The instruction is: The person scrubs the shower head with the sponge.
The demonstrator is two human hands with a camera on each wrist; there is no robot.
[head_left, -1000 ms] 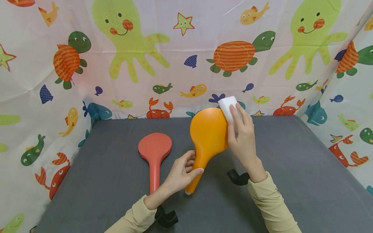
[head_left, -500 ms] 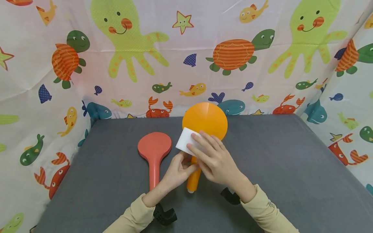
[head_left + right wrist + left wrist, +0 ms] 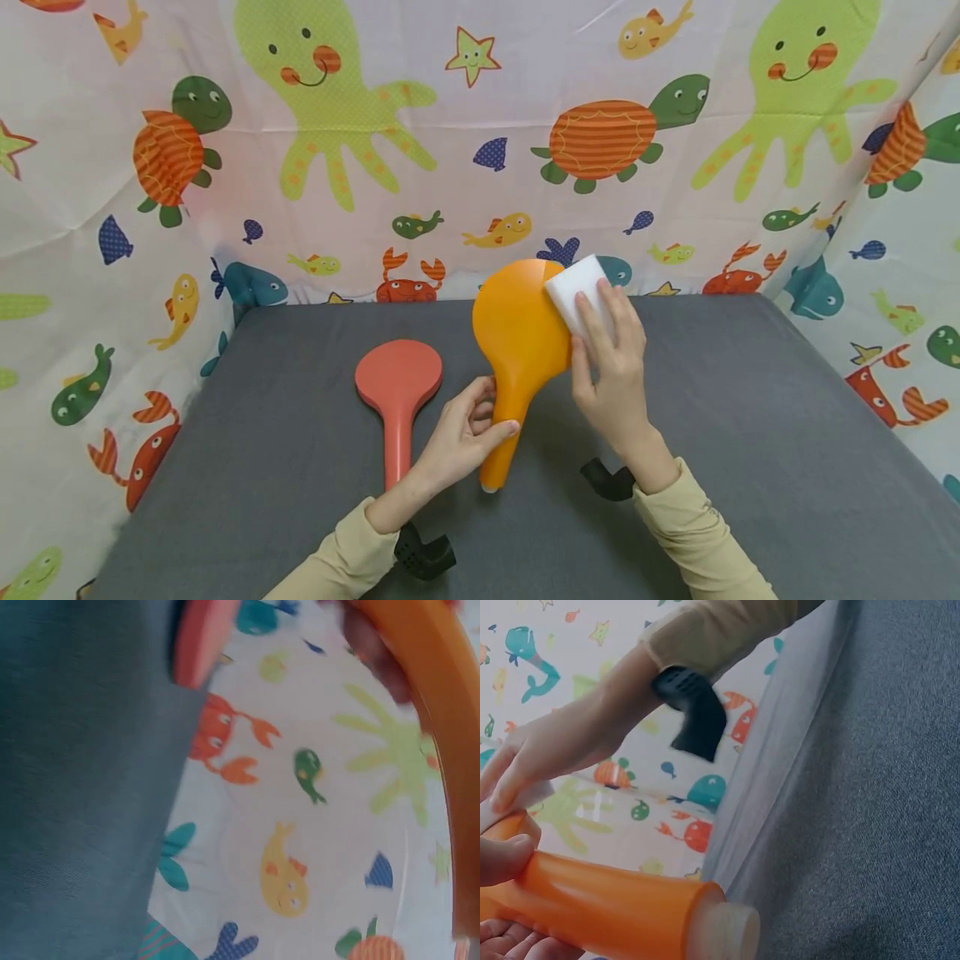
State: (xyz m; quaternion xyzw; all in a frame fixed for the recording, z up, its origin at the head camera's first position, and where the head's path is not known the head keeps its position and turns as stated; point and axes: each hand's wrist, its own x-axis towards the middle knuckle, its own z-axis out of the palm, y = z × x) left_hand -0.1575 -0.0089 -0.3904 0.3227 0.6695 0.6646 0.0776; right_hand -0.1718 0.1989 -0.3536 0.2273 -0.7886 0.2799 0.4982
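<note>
My left hand (image 3: 465, 429) grips the handle of an orange paddle (image 3: 517, 325) with a broad round head, thumb across the front. The paddle is held up over the table and leans a little right. In the left wrist view a whitish cap (image 3: 735, 934) shows at the handle's end. My right hand (image 3: 611, 367) holds a white sponge (image 3: 572, 283) at the upper right edge of the paddle's head, overlapping its face. The right wrist view shows the orange paddle (image 3: 442, 697) edge-on; the sponge is out of sight there.
A red paddle (image 3: 399, 379) of similar shape lies on the grey cloth-covered table (image 3: 750, 433), left of my hands, its handle end hidden by my left forearm. A curtain (image 3: 510, 83) printed with sea animals stands behind and along both sides. Black curved mounts (image 3: 423, 557) sit under my wrists.
My right hand moved the sponge from the head's right edge down to the neck, then back up to the upper right edge. The paddle turned slightly; the left hand kept its grip.
</note>
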